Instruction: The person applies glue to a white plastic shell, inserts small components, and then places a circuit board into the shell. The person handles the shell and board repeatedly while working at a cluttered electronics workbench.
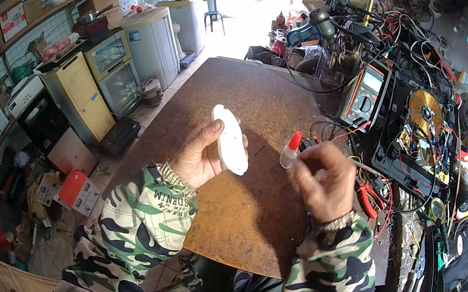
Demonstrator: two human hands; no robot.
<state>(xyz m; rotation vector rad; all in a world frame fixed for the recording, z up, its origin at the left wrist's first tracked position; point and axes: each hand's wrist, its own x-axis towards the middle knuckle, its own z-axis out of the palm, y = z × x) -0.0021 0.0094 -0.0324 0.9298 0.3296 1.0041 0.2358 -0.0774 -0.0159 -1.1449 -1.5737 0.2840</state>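
Observation:
In my left hand (201, 148) is a long, oval, white plastic piece (228, 141), with the thumb across its near side and the fingers behind it. It is held tilted above the table, its lower end pointing right. A small clear bottle with a red pointed cap (294, 141) is upright beside the fingertips of my right hand (327, 179). That hand is curled closed and a little blurred; whether anything sits between its fingers is hidden. I cannot tell if it touches the bottle.
Both hands are over a worn brown wooden table (248, 210). To the right lie red-handled pliers (368, 201), a multimeter (366, 94), an opened appliance with a copper coil (425, 110) and tangled wires. A heat gun (314, 28) hangs at the back. Refrigerators (153, 39) and crowded shelves line the left.

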